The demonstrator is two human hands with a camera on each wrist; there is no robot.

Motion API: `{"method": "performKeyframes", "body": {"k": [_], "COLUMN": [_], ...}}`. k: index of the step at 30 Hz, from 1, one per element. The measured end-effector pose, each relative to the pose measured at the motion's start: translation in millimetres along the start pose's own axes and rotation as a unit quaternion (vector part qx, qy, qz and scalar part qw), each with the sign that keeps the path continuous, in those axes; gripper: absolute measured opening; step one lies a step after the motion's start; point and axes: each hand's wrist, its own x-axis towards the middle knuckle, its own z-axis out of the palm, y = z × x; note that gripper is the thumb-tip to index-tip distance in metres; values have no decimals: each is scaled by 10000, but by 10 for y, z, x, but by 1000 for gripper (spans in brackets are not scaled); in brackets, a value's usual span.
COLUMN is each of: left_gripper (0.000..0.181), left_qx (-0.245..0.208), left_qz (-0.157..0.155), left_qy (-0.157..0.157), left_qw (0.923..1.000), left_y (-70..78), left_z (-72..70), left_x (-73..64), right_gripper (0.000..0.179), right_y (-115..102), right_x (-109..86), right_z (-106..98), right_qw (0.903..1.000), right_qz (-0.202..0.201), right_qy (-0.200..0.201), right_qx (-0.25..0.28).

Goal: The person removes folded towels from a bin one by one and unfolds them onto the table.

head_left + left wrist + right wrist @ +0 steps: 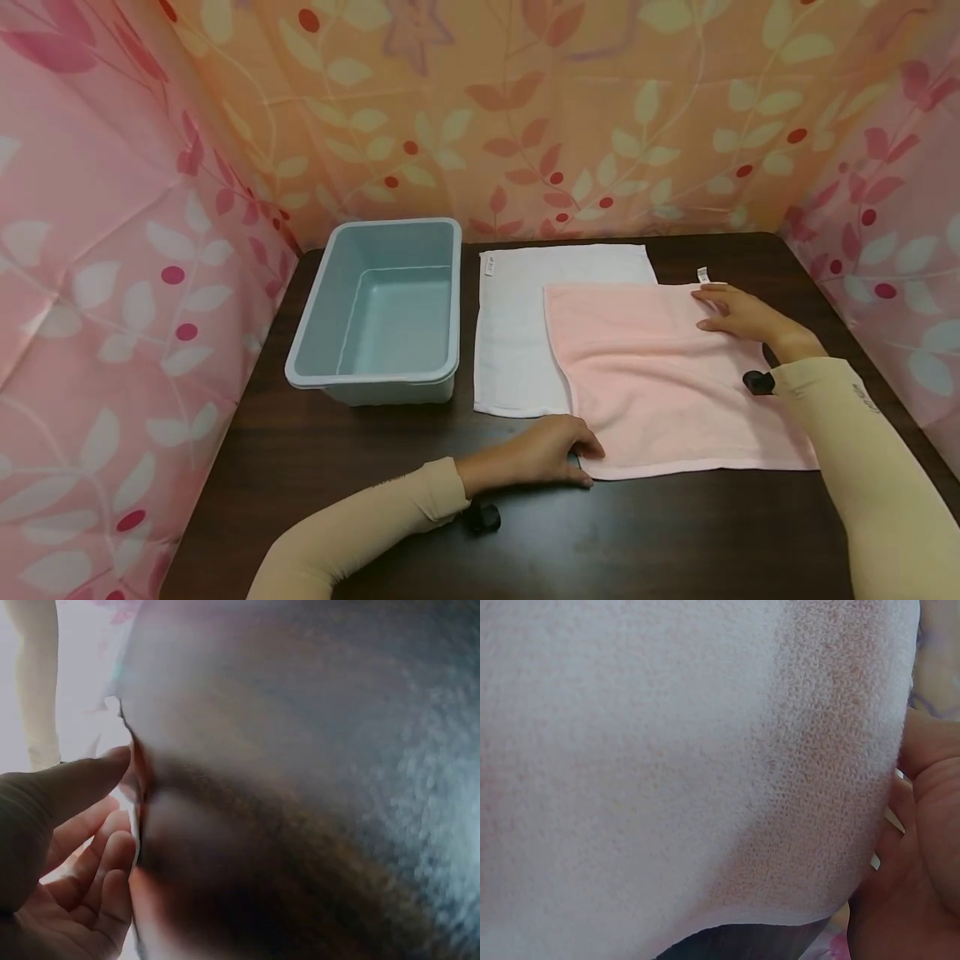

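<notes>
A pink towel (660, 383) lies spread with soft wrinkles, overlapping part of a white towel (517, 333). My left hand (543, 454) is at the pink towel's near left corner. In the left wrist view, the thumb and bent fingers of the left hand (82, 855) stand apart along the cloth's edge. Toward the far right, my right hand (738, 312) rests at the pink towel's far edge, its fingers loosely extended, near a small white tag (702, 275). Pink cloth (667, 765) fills most of the right wrist view and partly covers the right hand (930, 832).
A light blue plastic bin (448, 325) stands left of the towels, with nothing visible inside. All of it sits on a dark brown table (600, 533). Floral curtains (495, 108) enclose the back and both sides. A label (490, 266) shows on the white towel's far left corner.
</notes>
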Motion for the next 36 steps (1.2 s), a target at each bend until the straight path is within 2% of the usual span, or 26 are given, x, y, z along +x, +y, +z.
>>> {"method": "performKeyframes", "body": {"k": [4, 8, 14, 18, 23, 27, 31, 34, 36], "left_gripper": [20, 6, 8, 8, 9, 8, 7, 10, 12], "left_qx": [389, 585, 946, 951, 744, 571, 479, 366, 291], "left_qz": [91, 216, 687, 899, 1047, 1064, 1006, 826, 664], "left_qy": [77, 89, 36, -212, -717, -1051, -1250, -1289, -1184], "left_qw": [9992, 9980, 9931, 9912, 9891, 9871, 9859, 9875, 9903], "left_y": [1, 5, 39, 74, 63, 36, 24, 35, 47], "left_z": [18, 26, -19, -109, -213, -258, -265, -279, -311], "left_x": [1, -8, -77, -119, -150, -173, -172, -135, -87], "right_gripper": [76, 77, 76, 75, 75, 75, 75, 74, 74], "right_y": [-22, -43, -52, -61, -66, -65, -62, -62, -65], "right_x": [-5, -15, -12, -2, 3, 9, 9, 3, 1], "right_z": [-3, -3, -1, -16, -20, -9, 1, -1, -4], "right_qw": [10000, 9999, 10000, 9999, 9999, 9999, 9998, 9999, 9999], "right_qz": [48, 74, -21, -121, 11, 41, 41, -11, -13], "right_qy": [-54, -70, -15, -10, -124, -154, -163, -156, -158], "right_qx": [26, 80, 26, -66, 14, -16, -78, -72, -70]}}
